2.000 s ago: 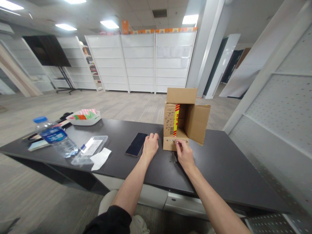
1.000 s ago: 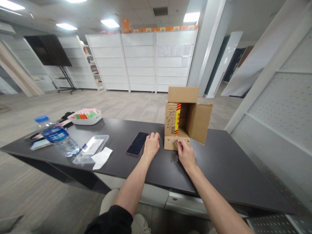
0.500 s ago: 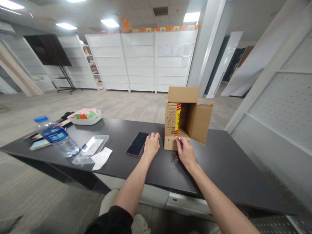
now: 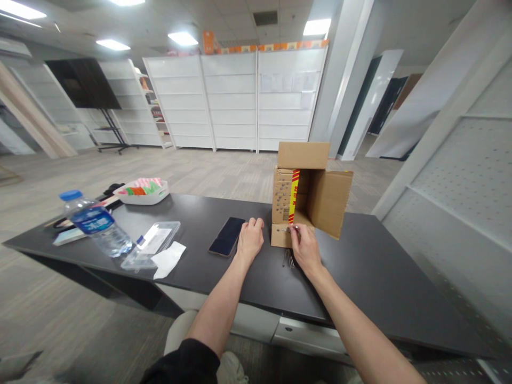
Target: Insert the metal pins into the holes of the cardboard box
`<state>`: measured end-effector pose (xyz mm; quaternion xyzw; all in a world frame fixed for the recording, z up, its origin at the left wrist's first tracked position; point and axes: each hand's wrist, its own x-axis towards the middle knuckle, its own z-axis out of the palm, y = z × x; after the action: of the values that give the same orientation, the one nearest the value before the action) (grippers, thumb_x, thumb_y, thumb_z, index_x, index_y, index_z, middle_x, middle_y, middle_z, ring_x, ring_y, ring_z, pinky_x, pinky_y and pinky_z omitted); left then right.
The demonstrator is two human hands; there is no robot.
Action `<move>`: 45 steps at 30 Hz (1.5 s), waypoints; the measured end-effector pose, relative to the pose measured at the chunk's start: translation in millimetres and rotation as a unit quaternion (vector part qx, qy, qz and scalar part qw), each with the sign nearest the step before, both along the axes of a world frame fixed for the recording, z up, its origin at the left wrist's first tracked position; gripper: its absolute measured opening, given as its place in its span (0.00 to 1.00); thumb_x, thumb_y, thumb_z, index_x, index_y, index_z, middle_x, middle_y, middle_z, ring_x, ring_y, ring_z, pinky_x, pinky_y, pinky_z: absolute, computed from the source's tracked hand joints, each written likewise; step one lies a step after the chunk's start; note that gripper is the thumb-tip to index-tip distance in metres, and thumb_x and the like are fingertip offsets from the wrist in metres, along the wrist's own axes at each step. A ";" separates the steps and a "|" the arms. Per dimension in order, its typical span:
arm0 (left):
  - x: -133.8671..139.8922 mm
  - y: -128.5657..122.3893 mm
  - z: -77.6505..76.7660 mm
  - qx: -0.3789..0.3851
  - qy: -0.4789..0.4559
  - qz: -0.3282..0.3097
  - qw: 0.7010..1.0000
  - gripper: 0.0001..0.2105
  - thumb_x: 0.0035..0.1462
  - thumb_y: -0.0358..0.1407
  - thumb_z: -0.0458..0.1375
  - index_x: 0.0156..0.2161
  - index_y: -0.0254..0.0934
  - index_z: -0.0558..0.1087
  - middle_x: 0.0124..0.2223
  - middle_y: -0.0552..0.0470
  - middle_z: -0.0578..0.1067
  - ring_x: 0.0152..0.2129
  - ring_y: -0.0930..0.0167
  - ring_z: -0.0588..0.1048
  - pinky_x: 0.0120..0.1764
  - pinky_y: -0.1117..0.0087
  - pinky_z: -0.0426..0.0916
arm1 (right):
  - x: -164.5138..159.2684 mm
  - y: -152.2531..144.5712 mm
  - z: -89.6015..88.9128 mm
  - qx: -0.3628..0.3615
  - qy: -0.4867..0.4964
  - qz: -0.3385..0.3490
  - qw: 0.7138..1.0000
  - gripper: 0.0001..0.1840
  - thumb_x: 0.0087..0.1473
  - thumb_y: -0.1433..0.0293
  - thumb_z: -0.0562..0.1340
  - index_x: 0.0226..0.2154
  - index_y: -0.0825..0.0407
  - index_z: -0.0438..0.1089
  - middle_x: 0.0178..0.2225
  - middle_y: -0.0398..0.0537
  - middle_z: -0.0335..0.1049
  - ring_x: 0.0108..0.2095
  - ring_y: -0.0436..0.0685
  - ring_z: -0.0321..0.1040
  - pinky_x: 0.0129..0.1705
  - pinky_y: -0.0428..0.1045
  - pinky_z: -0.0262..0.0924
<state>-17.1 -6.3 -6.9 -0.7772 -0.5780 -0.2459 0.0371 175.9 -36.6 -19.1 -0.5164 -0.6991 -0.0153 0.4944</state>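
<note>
An open cardboard box (image 4: 282, 194) stands on its side on the dark table, its opening facing me. Small round metal heads dot its left panel and its front lower flap (image 4: 280, 238). At that flap, my right hand (image 4: 306, 246) pinches a small metal screw (image 4: 296, 228) between thumb and forefinger; most of the screw is hidden. Several loose long thin screws (image 4: 288, 259) lie on the table just below the flap. My left hand (image 4: 250, 240) rests on the table left of the box with its fingers curled, beside a black phone (image 4: 227, 236). Its fingertips are partly hidden.
Left on the table (image 4: 192, 213) are a clear plastic case (image 4: 171, 234), a white paper scrap (image 4: 168, 260), a tilted-looking water bottle (image 4: 98, 224) and a white tray (image 4: 148, 200) with colourful packets. A perforated panel (image 4: 472, 165) stands at the right.
My right fingers have closed in slightly at the flap, and the metal head shows less between them. My left hand stays in place. The whole view has shifted slightly.
</note>
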 end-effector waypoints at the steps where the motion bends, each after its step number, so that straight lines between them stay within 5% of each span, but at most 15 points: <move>1: 0.1 0.0 0.1 -0.001 0.000 0.001 1.000 0.12 0.62 0.25 0.45 0.42 0.40 0.68 0.41 0.48 0.71 0.39 0.68 0.71 0.50 0.65 0.64 | 0.1 -0.3 -0.3 0.001 0.000 -0.002 1.000 0.13 0.67 0.63 0.50 0.39 0.50 0.67 0.37 0.55 0.73 0.40 0.62 0.69 0.45 0.57 0.63; 45: 0.3 0.4 -0.6 0.003 0.005 0.000 1.000 0.11 0.62 0.25 0.46 0.42 0.40 0.68 0.41 0.49 0.71 0.39 0.68 0.71 0.49 0.66 0.63 | 1.2 -1.4 0.5 0.013 -0.082 -0.045 0.996 0.12 0.66 0.69 0.50 0.37 0.51 0.68 0.36 0.54 0.73 0.39 0.61 0.66 0.42 0.54 0.58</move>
<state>-16.8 -6.0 -7.5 -0.7781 -0.5774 -0.2437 0.0423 177.1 -38.0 -18.7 -0.5378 -0.7133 -0.0890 0.4406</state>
